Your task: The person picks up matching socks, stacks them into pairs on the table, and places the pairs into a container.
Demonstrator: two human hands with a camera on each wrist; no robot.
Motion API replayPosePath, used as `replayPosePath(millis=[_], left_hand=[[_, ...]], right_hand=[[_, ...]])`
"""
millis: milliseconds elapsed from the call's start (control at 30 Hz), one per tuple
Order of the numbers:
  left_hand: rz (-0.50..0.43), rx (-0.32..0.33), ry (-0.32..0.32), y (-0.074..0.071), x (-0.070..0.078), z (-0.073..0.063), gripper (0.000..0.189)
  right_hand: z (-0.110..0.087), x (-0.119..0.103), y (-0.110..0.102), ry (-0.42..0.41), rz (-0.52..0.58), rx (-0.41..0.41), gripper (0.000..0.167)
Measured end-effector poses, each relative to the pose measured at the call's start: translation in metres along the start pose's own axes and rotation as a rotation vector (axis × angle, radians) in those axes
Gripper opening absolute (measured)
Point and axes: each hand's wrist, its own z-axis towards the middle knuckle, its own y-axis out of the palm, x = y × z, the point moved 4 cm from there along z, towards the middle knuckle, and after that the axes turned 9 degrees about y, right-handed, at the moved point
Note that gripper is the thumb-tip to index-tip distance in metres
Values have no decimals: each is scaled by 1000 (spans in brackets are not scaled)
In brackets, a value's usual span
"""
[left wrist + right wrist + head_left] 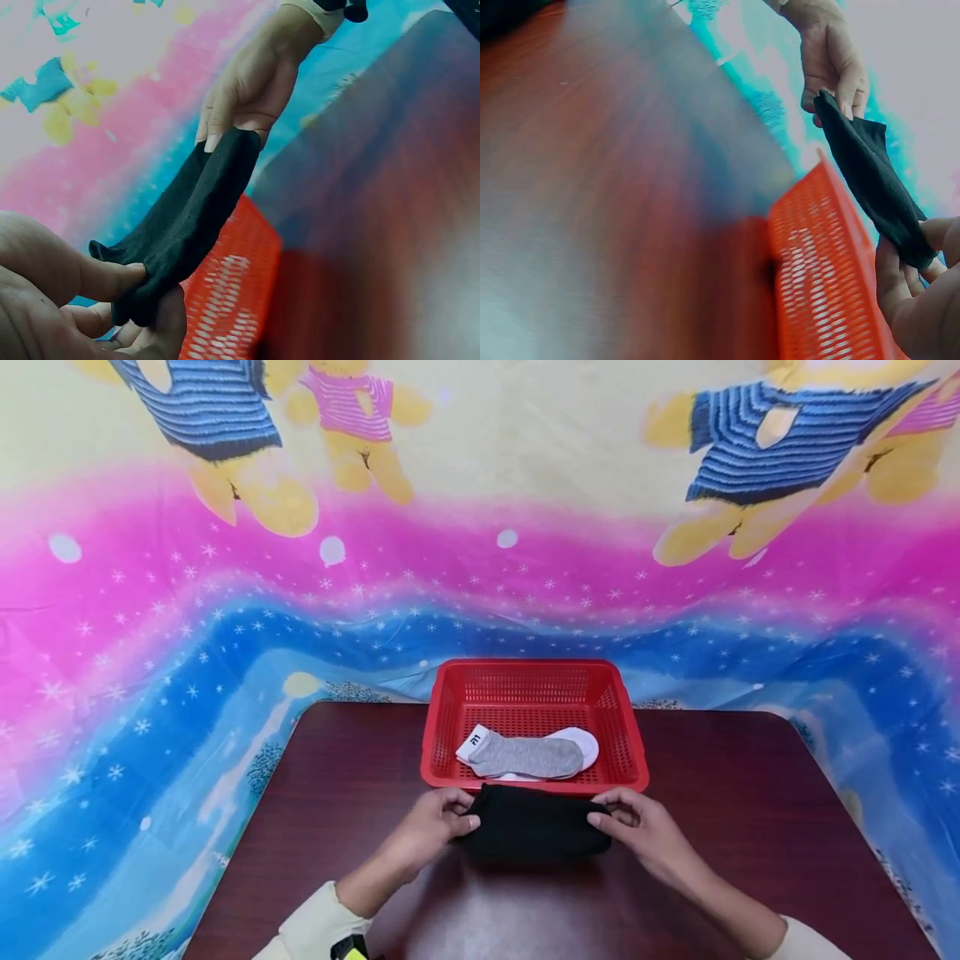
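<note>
A black sock point(536, 822), folded flat, is stretched between both hands just in front of the red basket point(636, 752). My left hand point(431, 828) pinches its left end between thumb and fingers. At the other end, my right hand point(647, 837) pinches it the same way. The left wrist view shows the sock point(195, 202) lifted off the table, its layers lying together. Inside the basket lie a grey sock point(528, 757) with a white marked cuff and a white sock point(587, 745) partly under it.
The basket stands at the back of a dark reddish-brown table point(352, 768) with rounded corners. Behind the table hangs a colourful cloth point(480, 568) printed with bears and snowflakes, which also runs down both sides.
</note>
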Motion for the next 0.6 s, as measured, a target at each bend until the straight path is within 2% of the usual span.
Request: replayPosePath(millis=[133,267,433,600], left_hand=[[26,30,6,-13,22,9,22],[55,78,12,-23,36,26,21],[102,115,-1,-29,41,48,26],[131,198,17,-33,40,69,28]], right_hand=[[7,-23,-7,-66,-16,6,30],[21,-41,-13,-64,21,-4,35],[44,-54,-20,-42,60,16,39],[64,-59,-23,-7,41,29,39]])
